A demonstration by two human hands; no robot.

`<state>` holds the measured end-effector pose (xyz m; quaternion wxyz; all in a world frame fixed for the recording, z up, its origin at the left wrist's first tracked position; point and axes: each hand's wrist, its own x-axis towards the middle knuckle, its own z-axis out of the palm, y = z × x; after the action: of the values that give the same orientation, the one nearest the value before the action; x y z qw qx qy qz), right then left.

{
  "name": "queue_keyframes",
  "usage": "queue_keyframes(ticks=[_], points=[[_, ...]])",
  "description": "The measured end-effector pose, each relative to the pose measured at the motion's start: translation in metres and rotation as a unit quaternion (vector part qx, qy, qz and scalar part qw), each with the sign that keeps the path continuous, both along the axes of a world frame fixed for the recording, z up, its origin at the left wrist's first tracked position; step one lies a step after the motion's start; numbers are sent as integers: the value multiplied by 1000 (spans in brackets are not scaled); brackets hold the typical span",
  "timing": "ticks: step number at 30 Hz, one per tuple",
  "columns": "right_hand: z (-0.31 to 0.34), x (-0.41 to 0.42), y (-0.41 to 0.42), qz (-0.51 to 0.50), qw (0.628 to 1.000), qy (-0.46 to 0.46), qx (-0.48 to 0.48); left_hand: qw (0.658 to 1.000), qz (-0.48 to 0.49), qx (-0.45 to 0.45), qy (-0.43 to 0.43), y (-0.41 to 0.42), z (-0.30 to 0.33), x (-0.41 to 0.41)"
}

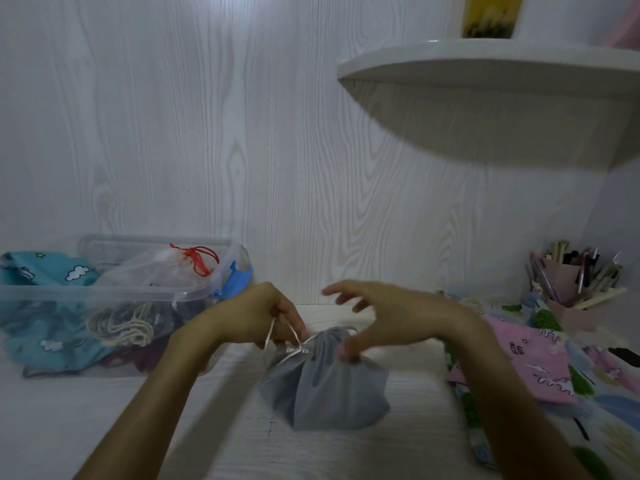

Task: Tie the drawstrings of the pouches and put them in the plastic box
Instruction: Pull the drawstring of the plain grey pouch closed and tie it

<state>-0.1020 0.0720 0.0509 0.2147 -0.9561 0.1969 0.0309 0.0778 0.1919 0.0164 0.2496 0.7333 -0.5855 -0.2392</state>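
Note:
A grey pouch (325,386) lies on the white table in front of me, its mouth gathered and a white drawstring (294,344) knotted at the neck. My left hand (263,317) pinches the drawstring ends just left of the pouch. My right hand (384,317) hovers over the pouch's right side; thumb and a finger nip the fabric while the other fingers spread. The clear plastic box (114,292) stands at the left and holds several pouches, one clear with a red string (197,259), one blue with clouds.
Pink and patterned pouches (540,362) lie in a pile at the right. A pink pen holder (571,282) full of pens stands in the back right corner. A white curved shelf (485,81) juts out overhead at the right. A wood-grain wall closes the back.

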Motion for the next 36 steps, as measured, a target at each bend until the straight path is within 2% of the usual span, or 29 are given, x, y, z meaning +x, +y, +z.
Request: queue_keyframes(ticks=[2, 3, 5, 8, 11, 13, 16, 19, 21, 23, 26, 30, 33, 36], points=[[-19, 15, 2, 29, 998, 49, -14, 997, 63, 29, 42, 2, -1, -2], [-28, 20, -1, 37, 998, 42, -10, 993, 99, 30, 63, 2, -1, -4], [-36, 22, -9, 26, 999, 29, 31, 982, 153, 31, 109, 3, -1, -8], [-44, 13, -19, 8, 993, 61, 102, 968, 183, 78, 153, 10, -3, -14], [-54, 7, -24, -31, 988, 26, 151, 963, 202, 133, 121, 12, -15, -17], [-58, 7, -25, -75, 992, 9, 104, 960, 220, 154, 82, 11, -27, -19], [-61, 11, -24, -142, 980, 57, 127, 962, 225, 150, 42, 10, -39, -22], [-63, 11, -21, -150, 976, 81, 137, 963, 232, 127, 45, 4, -48, -27], [-65, 11, -20, -137, 978, 60, 144, 966, 225, 104, 75, -1, -53, -31], [-58, 8, -17, -127, 981, 3, 149, 967, 223, 48, 111, 2, -49, -35], [-25, 5, -9, -101, 968, -148, 174, 963, 208, -117, 121, 15, -20, -33], [26, 27, 17, -55, 929, -334, 149, 910, 236, -331, 84, 47, 45, -15], [44, 72, 43, -6, 883, -459, 96, 878, 274, -392, 7, 75, 82, 16], [39, 121, 70, 1, 837, -542, 76, 836, 340, -407, -142, 98, 90, 48]])
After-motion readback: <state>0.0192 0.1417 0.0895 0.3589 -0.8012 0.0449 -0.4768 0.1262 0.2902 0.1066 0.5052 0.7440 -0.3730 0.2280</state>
